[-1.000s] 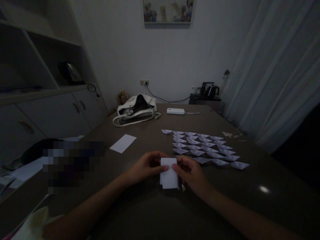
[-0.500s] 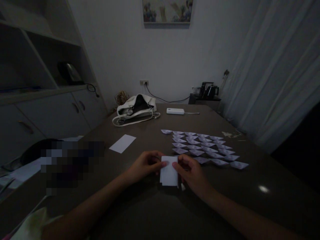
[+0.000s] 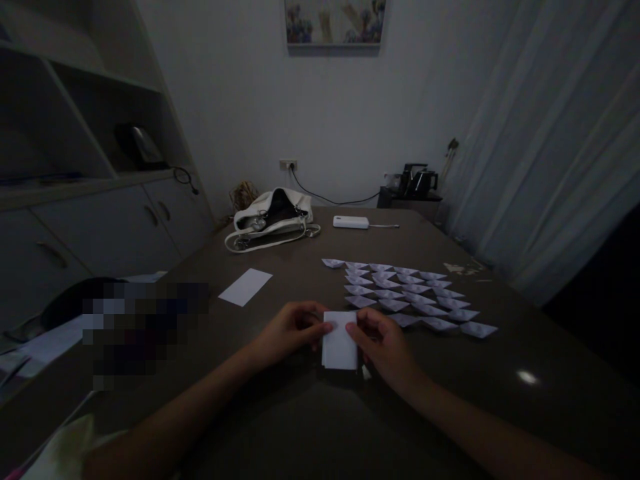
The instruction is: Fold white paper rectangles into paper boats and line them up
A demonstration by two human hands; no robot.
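Observation:
A folded sheet of white paper (image 3: 341,348) is held upright between both hands, its layers nearly lined up at the left edge. My left hand (image 3: 293,333) pinches its left side, thumb in front and fingers behind. On the right side, my right hand (image 3: 383,340) grips the paper the same way, with the fingertips behind hidden. Just beyond my right hand, several folded paper boats (image 3: 423,299) stand in rows on the dark table (image 3: 300,427). A small white scrap (image 3: 367,373) shows beneath my right hand.
Left of the boats lies a flat white sheet (image 3: 245,287). Farther back are a white handbag (image 3: 273,219) and a white power bank (image 3: 351,222) with a short cable. Paper bits (image 3: 463,269) lie near the right edge. A blurred-out patch (image 3: 145,333) covers things at the left.
The folded paper has risen slightly, and its back layer, which stuck out at the lower left, now sits closer to the front one. Both hands keep their grip.

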